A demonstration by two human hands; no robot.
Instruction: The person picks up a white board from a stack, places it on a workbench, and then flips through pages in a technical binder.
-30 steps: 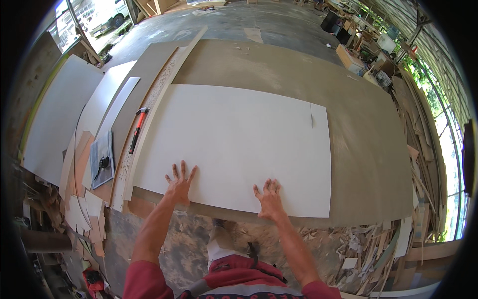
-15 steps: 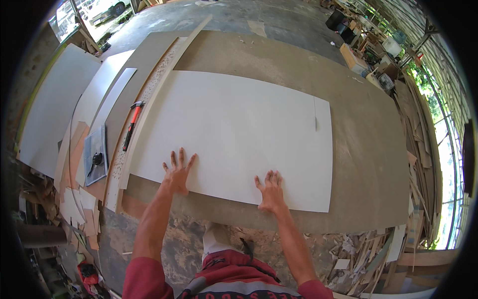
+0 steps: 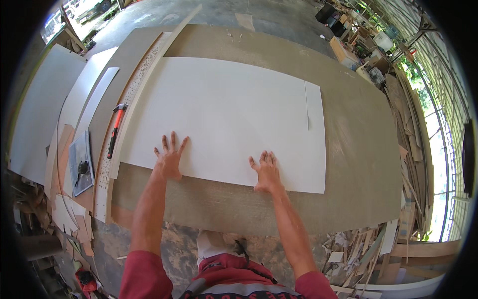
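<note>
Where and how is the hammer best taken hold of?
Probably by the black grip of the hammer, from above and the near side: the handle points toward you, the head lies at the far end, and the pale wooden rail runs along its right.

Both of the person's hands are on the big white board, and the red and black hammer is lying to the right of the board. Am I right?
Not quite: the hammer is lying to the left of the white board, as the head view shows. The rest is right: the left hand and the right hand are both on the board.
</note>
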